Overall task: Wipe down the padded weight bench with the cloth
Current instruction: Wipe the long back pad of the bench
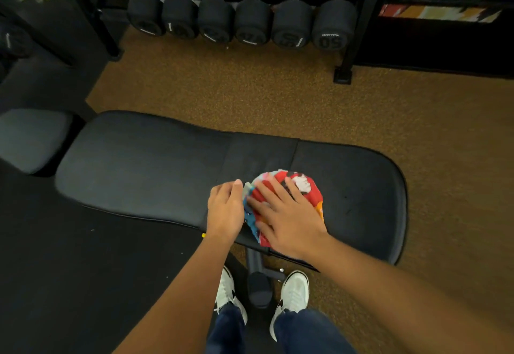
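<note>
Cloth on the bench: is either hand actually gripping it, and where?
Neither grips it. The right hand presses flat on the cloth, fingers spread across its top. The left hand rests at its left edge on the bench.

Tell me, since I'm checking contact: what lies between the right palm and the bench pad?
The head view shows the cloth bunched under the flat right hand, on the bench pad.

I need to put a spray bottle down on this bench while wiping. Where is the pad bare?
Bare: the long stretch of bench pad left of the left hand, and the rounded end right of the cloth. Crowded: the middle, where the right hand presses the cloth.
</note>
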